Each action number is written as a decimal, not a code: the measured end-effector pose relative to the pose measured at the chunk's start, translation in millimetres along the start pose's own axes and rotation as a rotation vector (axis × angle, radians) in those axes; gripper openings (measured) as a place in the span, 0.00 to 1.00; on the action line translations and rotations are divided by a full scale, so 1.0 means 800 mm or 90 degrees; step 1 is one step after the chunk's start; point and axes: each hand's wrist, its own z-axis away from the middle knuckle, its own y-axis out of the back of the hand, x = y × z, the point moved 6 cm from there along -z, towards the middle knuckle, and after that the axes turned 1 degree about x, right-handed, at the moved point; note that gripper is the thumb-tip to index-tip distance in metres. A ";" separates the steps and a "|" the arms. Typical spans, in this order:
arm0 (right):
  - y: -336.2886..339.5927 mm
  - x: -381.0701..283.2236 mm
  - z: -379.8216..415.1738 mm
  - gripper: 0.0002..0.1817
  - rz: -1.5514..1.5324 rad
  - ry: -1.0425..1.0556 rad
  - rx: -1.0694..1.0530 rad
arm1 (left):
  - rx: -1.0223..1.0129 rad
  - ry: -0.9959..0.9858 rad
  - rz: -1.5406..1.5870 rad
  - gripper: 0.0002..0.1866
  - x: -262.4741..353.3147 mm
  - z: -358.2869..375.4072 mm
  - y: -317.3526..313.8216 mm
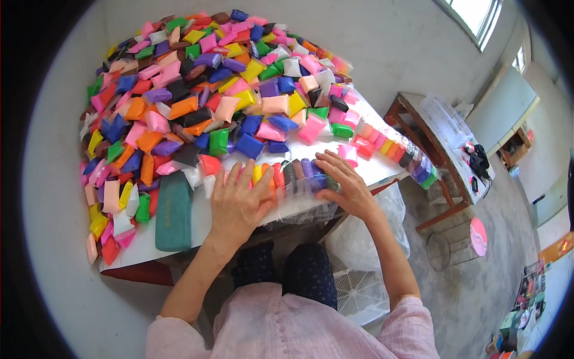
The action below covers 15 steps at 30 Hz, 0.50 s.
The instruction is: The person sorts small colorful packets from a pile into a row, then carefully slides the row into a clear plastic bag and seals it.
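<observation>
A row of small coloured packets (pixel 298 173) lies along the table's front edge, running from white and pink through yellow, orange and red to black, brown, purple and blue. Clear plastic wrap (pixel 308 209) hangs loosely at its near side. My left hand (pixel 239 194) rests over the row's left part, fingers spread, hiding some packets beneath. At the right end, my right hand (pixel 347 186) touches the blue packet with fingers stretched out and slightly bent. Just behind the row, a big heap of loose coloured packets (pixel 197 84) covers much of the table.
A green box (pixel 174 212) sits left of my left hand. Another wrapped row of packets (pixel 397 149) lies at the table's right end. Below hangs a clear plastic bag (pixel 371 236) by a white crate (pixel 359 290). A wooden side table (pixel 412 113) and stool (pixel 478 237) stand right.
</observation>
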 end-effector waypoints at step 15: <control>0.001 0.002 -0.014 0.39 -0.073 -0.009 0.009 | -0.003 0.015 0.036 0.40 -0.018 -0.011 0.018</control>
